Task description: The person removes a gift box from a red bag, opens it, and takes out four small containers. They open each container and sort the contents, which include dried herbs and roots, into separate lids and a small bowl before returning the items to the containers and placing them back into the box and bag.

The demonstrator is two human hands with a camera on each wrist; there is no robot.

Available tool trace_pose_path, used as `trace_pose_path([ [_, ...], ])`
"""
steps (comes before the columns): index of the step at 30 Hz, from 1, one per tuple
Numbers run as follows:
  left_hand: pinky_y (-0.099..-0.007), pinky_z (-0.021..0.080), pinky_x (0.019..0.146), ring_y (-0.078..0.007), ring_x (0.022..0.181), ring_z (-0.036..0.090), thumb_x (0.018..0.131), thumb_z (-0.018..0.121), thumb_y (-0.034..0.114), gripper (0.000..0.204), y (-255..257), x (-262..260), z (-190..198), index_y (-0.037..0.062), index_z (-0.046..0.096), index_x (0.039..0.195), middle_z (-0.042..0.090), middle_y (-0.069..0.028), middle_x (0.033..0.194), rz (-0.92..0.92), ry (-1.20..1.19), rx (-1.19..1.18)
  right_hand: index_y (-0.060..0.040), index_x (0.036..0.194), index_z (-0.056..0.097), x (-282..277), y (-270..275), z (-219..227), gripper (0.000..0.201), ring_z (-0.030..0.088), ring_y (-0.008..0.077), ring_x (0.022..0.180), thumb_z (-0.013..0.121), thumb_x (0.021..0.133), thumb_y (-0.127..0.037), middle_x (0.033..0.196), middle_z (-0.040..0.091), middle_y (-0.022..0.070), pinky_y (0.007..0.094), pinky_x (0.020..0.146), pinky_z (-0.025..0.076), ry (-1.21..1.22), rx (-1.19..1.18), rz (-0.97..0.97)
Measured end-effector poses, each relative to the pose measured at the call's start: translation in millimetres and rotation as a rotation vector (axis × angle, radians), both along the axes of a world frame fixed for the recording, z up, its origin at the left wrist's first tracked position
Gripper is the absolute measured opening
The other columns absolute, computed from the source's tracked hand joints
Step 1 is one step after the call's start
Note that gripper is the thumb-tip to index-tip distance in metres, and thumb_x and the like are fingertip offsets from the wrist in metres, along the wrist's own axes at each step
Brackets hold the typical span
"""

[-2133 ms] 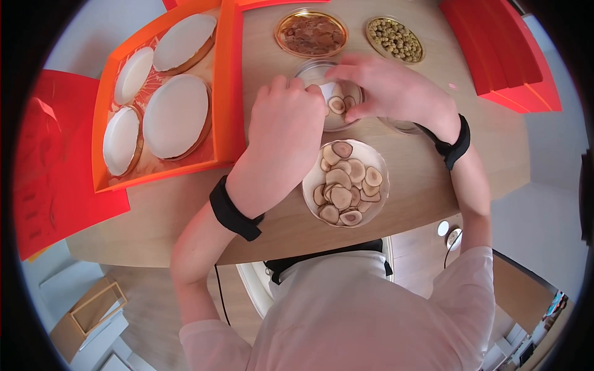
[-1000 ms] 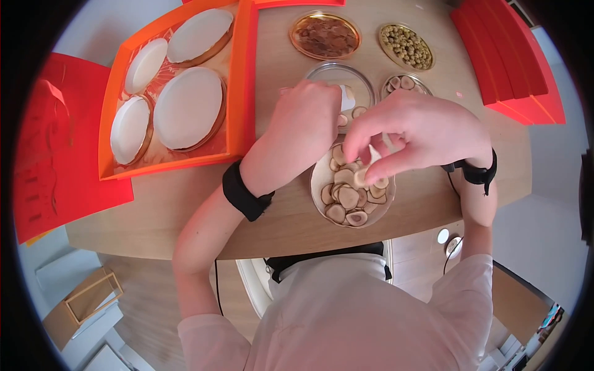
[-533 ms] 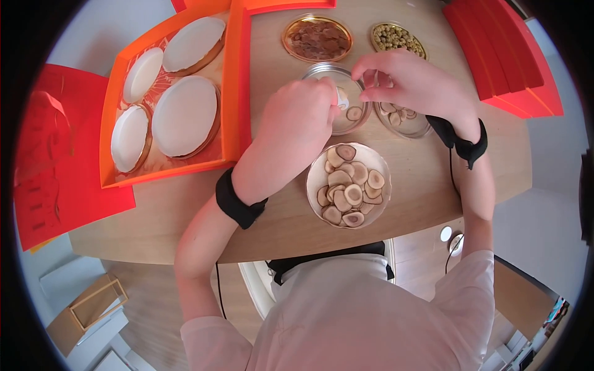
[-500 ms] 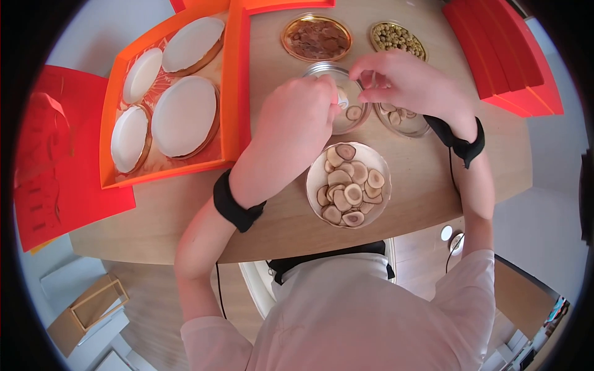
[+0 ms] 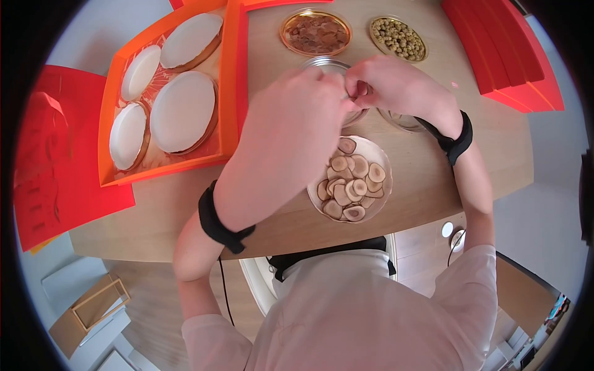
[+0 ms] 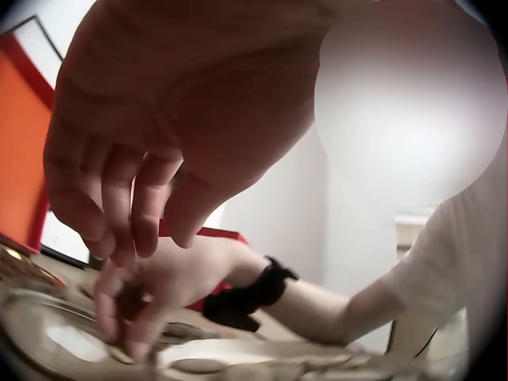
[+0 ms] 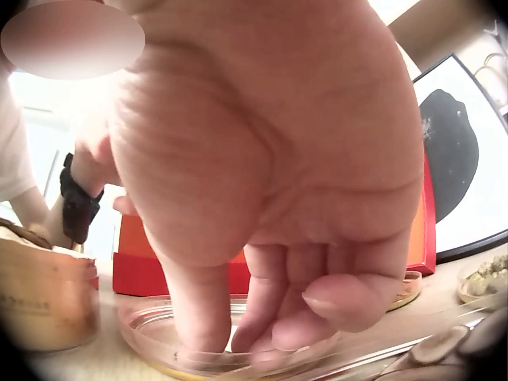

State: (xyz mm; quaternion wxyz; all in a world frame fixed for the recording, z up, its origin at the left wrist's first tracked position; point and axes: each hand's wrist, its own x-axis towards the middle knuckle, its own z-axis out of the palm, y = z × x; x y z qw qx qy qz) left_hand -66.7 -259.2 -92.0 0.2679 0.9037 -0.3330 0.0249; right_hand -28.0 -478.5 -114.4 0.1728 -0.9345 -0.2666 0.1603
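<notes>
My right hand (image 5: pixel 396 86) reaches down into a clear round dish (image 5: pixel 325 60). In the right wrist view its thumb and fingers come together at the dish floor; I cannot tell whether they pinch something. Over the same dish, my left hand (image 5: pixel 297 117) hangs with loosely bent fingers, and nothing shows between them in the left wrist view. A white piece (image 6: pixel 71 343) lies in the dish. Nearer my body stands a white bowl (image 5: pixel 371 148) of pale, brown-rimmed dried slices (image 5: pixel 339 193). A second clear dish (image 5: pixel 402 122) sits partly hidden beneath my right wrist.
At the left stands an orange box (image 5: pixel 234 80) holding several white round containers (image 5: pixel 184 111), beside a red bag (image 5: pixel 74 148). Farther back are a dish of brown flakes (image 5: pixel 315 34) and a dish of greenish dried buds (image 5: pixel 398 39). A red box (image 5: pixel 495 49) stands right.
Half a second ago my left hand pinched a small white piece at the dish; it now hangs higher, without it. My right hand has moved left and dipped into the dish.
</notes>
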Motion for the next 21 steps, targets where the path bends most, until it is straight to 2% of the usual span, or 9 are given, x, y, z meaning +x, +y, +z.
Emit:
trace_pose_path([
  [2,-0.0449,0.052,0.079,-0.0332,0.088,0.065,0.093,0.07,0.018,0.016,2,8,-15,0.0024,0.067,0.093,0.068,-0.0128,0.091,0.073,-0.122,0.063,-0.0024,0.084,0.065,0,-1,1,0.018,0.07,0.0259,0.081,0.077,0.088,-0.016,0.081,0.071,0.0092,0.0385,0.072,0.052,0.03,0.023,-0.001],
  [5,-0.0445,0.054,0.08,-0.032,0.095,0.064,0.091,0.07,0.017,0.014,3,14,-27,0.0034,0.068,0.095,0.066,-0.0124,0.092,0.083,-0.077,0.219,-0.0022,0.084,0.065,2,-2,3,0.019,0.07,0.0242,0.078,0.076,0.089,-0.017,0.079,0.071,0.0091,0.0371,0.07,0.052,0.059,0.049,0.023],
  [8,-0.0441,0.055,0.08,-0.0315,0.096,0.063,0.09,0.072,0.016,0.013,6,16,-39,0.004,0.069,0.095,0.066,-0.0115,0.093,0.024,-0.097,0.281,-0.0014,0.084,0.065,2,-1,7,0.02,0.071,0.0222,0.077,0.076,0.089,-0.017,0.079,0.071,0.0092,0.0361,0.069,0.052,0.098,0.053,0.045],
  [15,-0.0441,0.056,0.081,-0.0314,0.097,0.064,0.087,0.075,0.017,0.017,5,20,-41,0.0027,0.069,0.093,0.067,-0.0119,0.093,0.049,-0.086,0.327,0.0005,0.085,0.064,4,-5,4,0.015,0.069,0.0194,0.073,0.072,0.09,-0.01,0.076,0.068,0.0084,0.0342,0.066,0.051,0.188,0.18,0.052],
  [18,-0.0446,0.056,0.08,-0.0321,0.096,0.065,0.086,0.075,0.017,0.018,3,18,-40,0.0021,0.069,0.093,0.067,-0.0128,0.093,0.055,-0.072,0.325,-0.0008,0.085,0.07,0,-6,14,0.016,0.068,0.0222,0.071,0.075,0.087,-0.016,0.073,0.07,0.0103,0.0364,0.066,0.05,0.159,0.24,0.057],
  [21,-0.0451,0.056,0.08,-0.0329,0.095,0.066,0.086,0.075,0.017,0.018,3,15,-39,0.0014,0.069,0.092,0.068,-0.0142,0.093,0.043,-0.041,0.33,-0.0026,0.084,0.065,-19,-4,41,0.016,0.062,0.0146,0.067,0.076,0.088,-0.013,0.075,0.063,0.0029,0.0297,0.058,0.044,0.141,0.286,0.073],
])
